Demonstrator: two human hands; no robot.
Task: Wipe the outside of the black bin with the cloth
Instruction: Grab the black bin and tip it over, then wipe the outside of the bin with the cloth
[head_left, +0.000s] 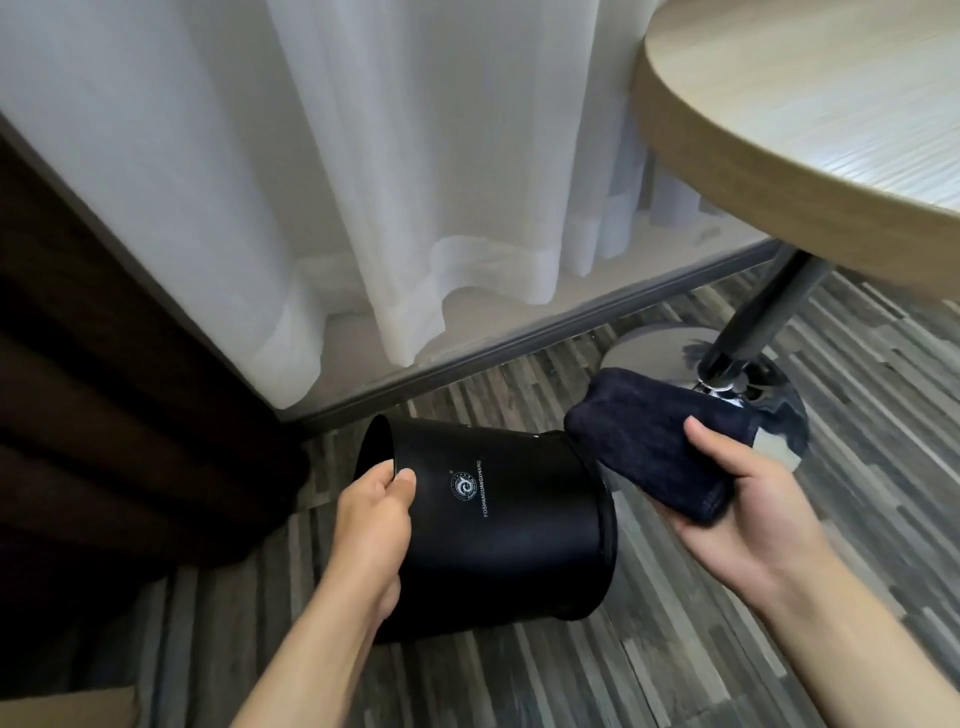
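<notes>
The black bin (498, 525) is tipped on its side above the floor, its open mouth to the left and its base to the right, with a small round logo and white lettering facing me. My left hand (371, 525) grips its rim, thumb outside and fingers inside. My right hand (748, 499) holds a folded dark blue cloth (654, 441) just right of the bin's base; the cloth's left end lies close to the base, and I cannot tell whether they touch.
A round wooden table (779, 171) overhangs at the upper right on a dark pole (769, 317) with a shiny metal foot (654, 348). White sheer curtains (363, 182) hang behind. A dark brown curtain (104, 415) fills the left. The floor is striped grey carpet (675, 649).
</notes>
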